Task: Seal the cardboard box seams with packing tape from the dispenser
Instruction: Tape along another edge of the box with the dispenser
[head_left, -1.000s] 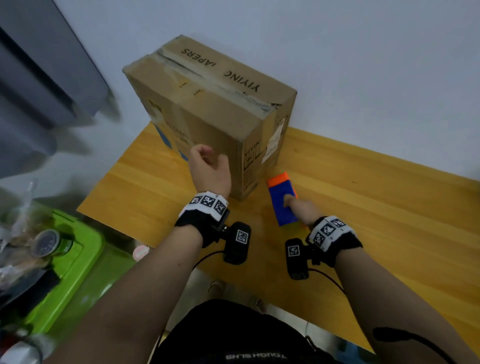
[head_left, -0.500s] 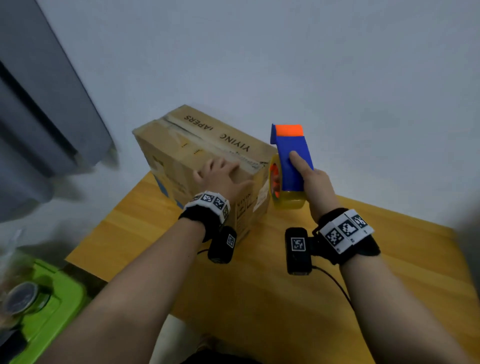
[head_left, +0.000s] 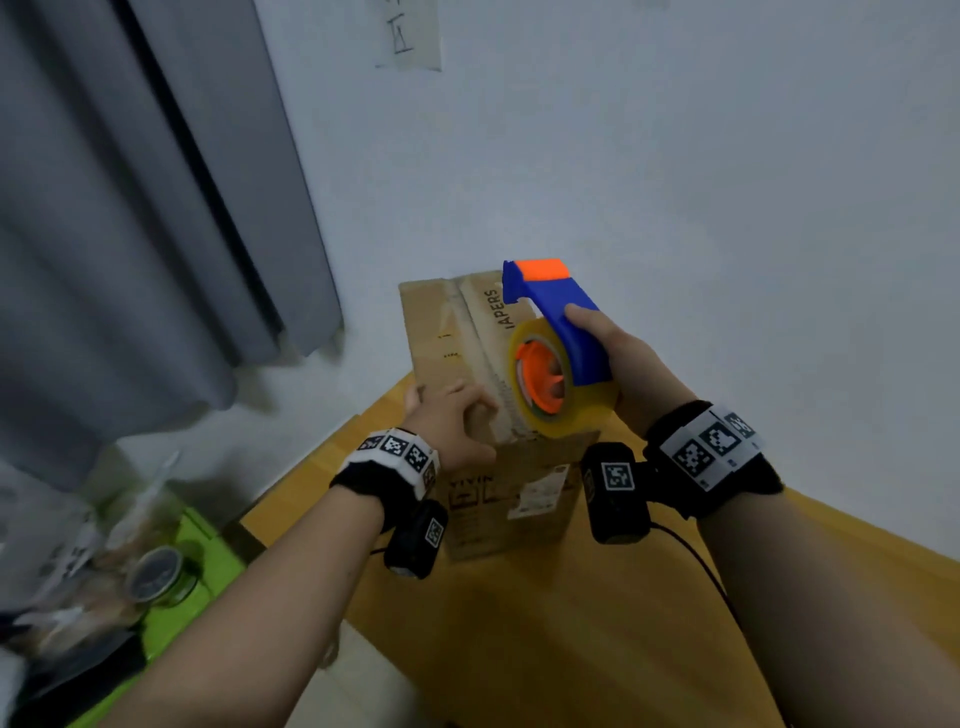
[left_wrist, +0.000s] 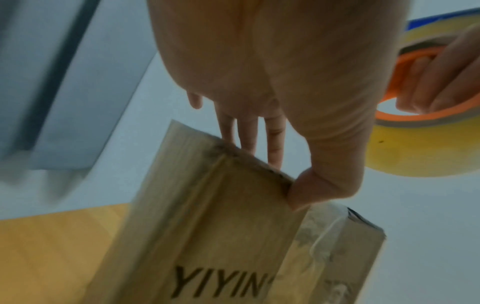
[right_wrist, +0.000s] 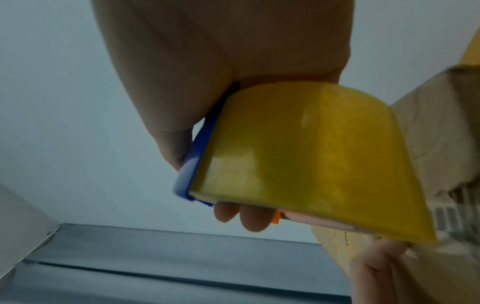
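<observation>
A brown cardboard box (head_left: 457, 332) stands on the wooden table (head_left: 571, 623), with worn old tape along its top seam. My left hand (head_left: 449, 421) grips the box's near top edge, fingers (left_wrist: 249, 131) on the top and thumb (left_wrist: 311, 191) against the front face. My right hand (head_left: 618, 358) holds the blue and orange tape dispenser (head_left: 566, 322) just above the near end of the seam. Its yellow tape roll (head_left: 545, 389) hangs over the box's near edge. My right fingers (right_wrist: 241, 216) curl through the roll (right_wrist: 311, 154). The box (right_wrist: 441, 133) lies close beside it.
A grey curtain (head_left: 130, 234) hangs at the left. A green bin (head_left: 171, 613) with a round lidded jar (head_left: 153, 571) and clutter sits low left, below the table's edge. The white wall with a taped paper note (head_left: 410, 36) stands right behind the box.
My right hand picked the dispenser up off the table and carried it over the box's top. My left hand went from the box's front face up to its near top edge.
</observation>
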